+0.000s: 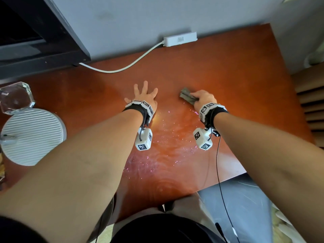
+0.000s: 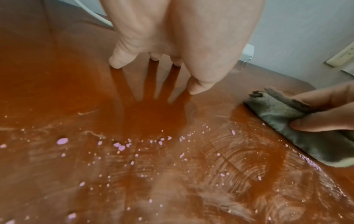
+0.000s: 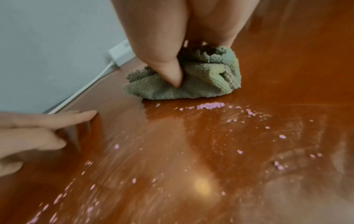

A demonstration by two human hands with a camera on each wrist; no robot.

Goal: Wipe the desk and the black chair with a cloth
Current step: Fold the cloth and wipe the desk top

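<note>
A glossy reddish-brown desk [image 1: 236, 71] carries pink crumbs [image 1: 164, 130] and smear marks across its middle. My right hand [image 1: 201, 99] grips a bunched grey-green cloth [image 1: 186, 96] and presses it on the desk; in the right wrist view my thumb digs into the cloth [image 3: 201, 80], with a small heap of pink crumbs [image 3: 210, 105] just in front of it. My left hand [image 1: 143, 93] lies flat on the desk with its fingers spread, left of the cloth [image 2: 298, 121]. A dark chair seat [image 1: 245, 204] shows below the desk's near right edge.
A white power adapter [image 1: 180, 39] with its cable [image 1: 126, 67] lies along the back wall. At the far left sit a clear glass block [image 1: 15, 97] and a round white ribbed device [image 1: 33, 135]. A dark monitor frame [image 1: 40, 50] stands at the back left.
</note>
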